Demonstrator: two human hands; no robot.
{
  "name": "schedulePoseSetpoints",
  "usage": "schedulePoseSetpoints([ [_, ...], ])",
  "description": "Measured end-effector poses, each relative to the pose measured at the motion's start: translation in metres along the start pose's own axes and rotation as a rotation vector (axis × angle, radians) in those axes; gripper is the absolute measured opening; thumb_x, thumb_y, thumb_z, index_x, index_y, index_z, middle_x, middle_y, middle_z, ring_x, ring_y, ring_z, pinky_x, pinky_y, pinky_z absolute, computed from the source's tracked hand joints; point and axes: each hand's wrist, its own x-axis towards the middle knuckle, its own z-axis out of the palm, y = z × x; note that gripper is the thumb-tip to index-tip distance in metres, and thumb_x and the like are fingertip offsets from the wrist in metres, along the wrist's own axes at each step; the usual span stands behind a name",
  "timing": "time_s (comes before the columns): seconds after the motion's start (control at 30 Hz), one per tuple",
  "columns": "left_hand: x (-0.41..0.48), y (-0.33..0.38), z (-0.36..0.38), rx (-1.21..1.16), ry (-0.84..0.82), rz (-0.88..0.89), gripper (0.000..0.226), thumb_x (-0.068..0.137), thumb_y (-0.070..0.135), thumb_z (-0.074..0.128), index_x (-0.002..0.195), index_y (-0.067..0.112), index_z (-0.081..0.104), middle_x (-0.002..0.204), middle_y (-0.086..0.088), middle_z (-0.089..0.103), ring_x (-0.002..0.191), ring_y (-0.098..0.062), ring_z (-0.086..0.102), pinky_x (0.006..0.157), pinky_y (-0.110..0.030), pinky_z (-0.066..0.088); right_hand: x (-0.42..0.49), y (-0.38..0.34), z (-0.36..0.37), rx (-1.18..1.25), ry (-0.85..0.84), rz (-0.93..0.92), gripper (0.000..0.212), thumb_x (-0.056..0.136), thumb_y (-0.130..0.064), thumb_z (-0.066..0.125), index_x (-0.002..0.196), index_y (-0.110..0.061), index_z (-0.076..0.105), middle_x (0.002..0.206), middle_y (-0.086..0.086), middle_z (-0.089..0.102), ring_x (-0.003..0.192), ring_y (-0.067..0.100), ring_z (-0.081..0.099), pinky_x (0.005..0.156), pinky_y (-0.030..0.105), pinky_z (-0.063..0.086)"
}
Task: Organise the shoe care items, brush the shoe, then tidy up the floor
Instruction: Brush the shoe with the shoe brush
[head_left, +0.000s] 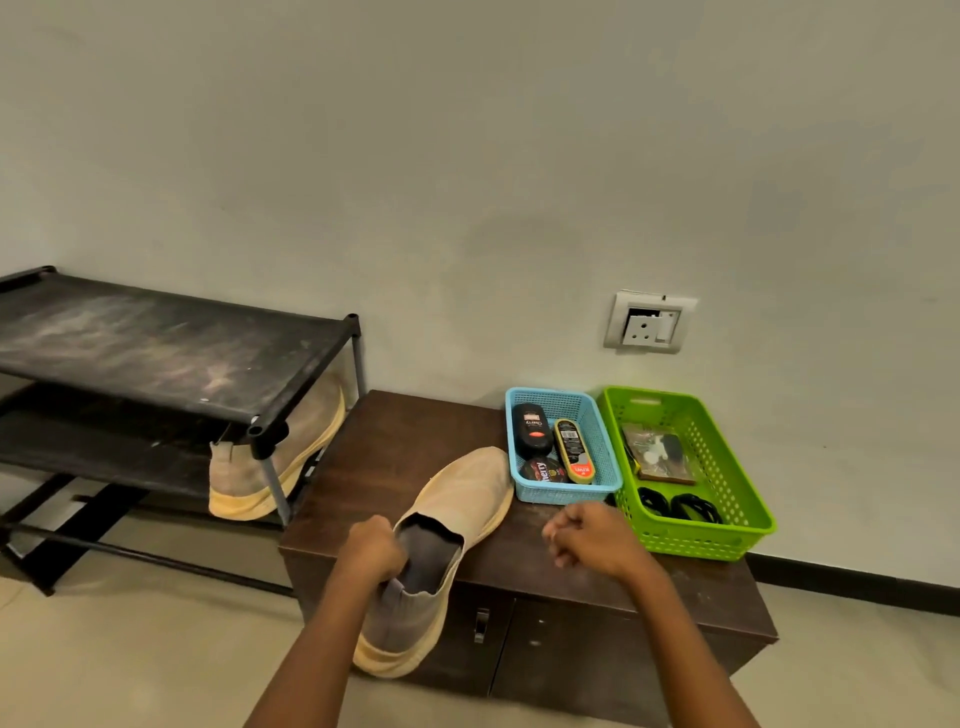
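One beige knit slip-on shoe (462, 499) rests on the dark wooden surface (405, 447); our left hand (371, 551) grips its collar, our right hand (587, 535) hovers curled, empty.

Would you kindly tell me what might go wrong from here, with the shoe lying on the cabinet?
1. The shoe overhangs the front edge of the cabinet at its heel, and only the left hand grips it, at the collar. If that grip loosens, the shoe may tip to the floor.
2. The toe lies right beside the blue basket. Brushing strokes could shove it and its polish containers against the green basket.
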Motion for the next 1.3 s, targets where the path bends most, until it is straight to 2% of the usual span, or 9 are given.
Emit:
schedulePoseSetpoints([
  [0.17,0.013,-0.002,-0.002,0.036,-0.025,0.016,0.036,0.095,0.018,0.045,0.127,0.002,0.049,0.134,-0.017,0.05,0.121,-0.03,0.05,0.093,-0.029,0.043,0.048,-0.011,-0.042,-0.167,0.495,-0.115,0.011,0.085,-0.004,0.057,0.086,-0.003,0.068,0.088,0.014,0.071,0.083,0.026,0.064,0.076,0.031,0.046],
  [0.5,0.019,-0.011,0.001,0.008,0.326,0.099,0.023,0.095,0.01,0.042,0.113,0.012,0.057,0.115,-0.008,0.061,0.107,-0.026,0.058,0.085,-0.03,0.047,0.151,-0.006,-0.023,-0.581,0.265,0.157,0.058,0.087,-0.025,0.064,0.13,0.002,0.038,0.135,0.022,0.047,0.124,0.034,0.047,0.095,0.033,0.041],
  [0.63,0.025,-0.016,-0.008,0.144,0.568,0.299,0.062,0.088,0.002,0.053,0.145,0.013,0.03,0.141,-0.005,0.046,0.133,-0.022,0.041,0.112,-0.031,0.027,0.158,0.002,-0.017,-0.546,0.294,0.188,0.061,0.081,-0.028,0.072,0.124,0.005,0.044,0.128,0.023,0.053,0.117,0.034,0.053,0.087,0.032,0.044],
  [0.7,0.03,-0.02,-0.013,0.213,0.733,0.452,0.08,0.061,-0.011,0.076,0.133,0.005,0.046,0.125,-0.015,0.06,0.121,-0.028,0.055,0.106,-0.04,0.03,0.155,0.0,-0.017,-0.544,0.338,0.177,0.051,0.081,-0.025,0.07,0.118,0.005,0.052,0.121,0.023,0.058,0.111,0.034,0.056,0.083,0.031,0.046],
  [0.77,0.033,-0.029,-0.016,0.259,0.862,0.551,0.074,0.045,-0.013,0.081,0.116,-0.002,0.063,0.108,-0.018,0.069,0.106,-0.035,0.064,0.095,-0.054,0.034,0.148,-0.007,-0.019,-0.482,0.416,0.153,0.043,0.081,-0.023,0.069,0.11,0.007,0.057,0.113,0.025,0.061,0.104,0.035,0.059,0.078,0.032,0.047],
  [0.9,0.03,-0.038,-0.026,0.302,0.973,0.643,0.046,0.071,-0.011,0.061,0.117,-0.007,0.061,0.114,-0.022,0.065,0.111,-0.037,0.06,0.105,-0.05,0.031,0.105,-0.03,-0.026,-0.165,0.624,0.049,0.033,0.081,-0.021,0.067,0.103,0.004,0.068,0.093,0.027,0.067,0.089,0.038,0.062,0.069,0.031,0.041],
  [1.03,0.028,-0.046,-0.028,0.364,0.806,0.562,0.05,0.081,0.008,0.031,0.119,-0.008,0.059,0.119,-0.023,0.062,0.113,-0.036,0.059,0.098,-0.048,0.04,0.022,-0.061,-0.008,0.088,0.564,-0.056,0.035,0.08,-0.027,0.069,0.114,-0.018,0.069,0.097,0.016,0.072,0.09,0.025,0.066,0.07,0.027,0.043],
  [1.17,0.018,-0.045,-0.024,0.399,0.682,0.547,0.054,0.078,0.009,0.028,0.117,-0.009,0.06,0.116,-0.025,0.063,0.11,-0.036,0.061,0.092,-0.049,0.047,-0.05,-0.081,0.046,0.11,0.307,-0.231,0.032,0.078,-0.025,0.07,0.107,-0.039,0.066,0.06,-0.006,0.065,0.054,-0.001,0.054,0.051,0.013,0.041],
  [1.3,0.007,-0.046,-0.003,0.421,0.622,0.577,0.056,0.072,0.006,0.028,0.114,-0.01,0.061,0.113,-0.026,0.064,0.106,-0.037,0.062,0.095,-0.044,0.047,-0.066,-0.071,0.094,-0.061,0.236,-0.361,0.057,0.081,-0.027,0.061,0.136,-0.031,0.047,0.098,-0.004,0.062,0.083,0.003,0.055,0.081,0.02,0.047],
])
